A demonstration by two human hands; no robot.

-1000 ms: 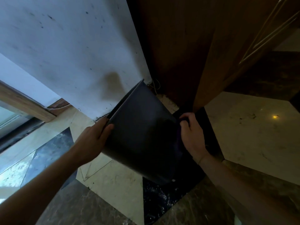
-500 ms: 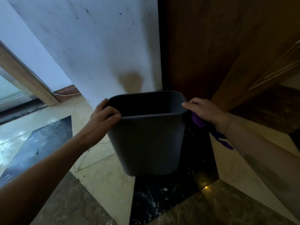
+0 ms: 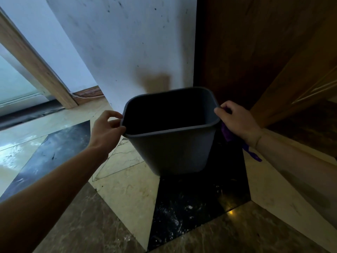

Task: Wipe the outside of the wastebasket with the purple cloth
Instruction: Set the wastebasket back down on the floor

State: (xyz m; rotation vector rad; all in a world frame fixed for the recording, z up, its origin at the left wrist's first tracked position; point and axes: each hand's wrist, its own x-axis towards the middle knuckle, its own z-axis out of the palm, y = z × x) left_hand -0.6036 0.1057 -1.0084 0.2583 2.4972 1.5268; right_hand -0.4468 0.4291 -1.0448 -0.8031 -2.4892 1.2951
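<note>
Wastebasket upright, tilted a little, in the corner where the white wall meets the dark wooden panel; whether its base touches the floor or hangs just clear, cannot tell

Your left hand: fingers loosely curled, pinching the left rim corner between thumb and fingertips

Your right hand: fingers closed over the right rim corner, the purple cloth bunched under the palm against the outer wall, a loose tail trailing below your wrist

Likely step: wiping the right-hand outer side, left hand steadying

Doing it well:
- Flatten the cloth under the palm before you stroke; bunched like this it covers only a narrow strip
- Long strokes from rim down to base, overlapping
- Firm up the left pinch, or plant the base on the floor, so the bin does not swing off the pressure
- Rotate the bin with the left hand to bring each face round; the wall-side face is hidden from here
- Tuck in the dangling tail so it stays off the gritty black tile
</note>
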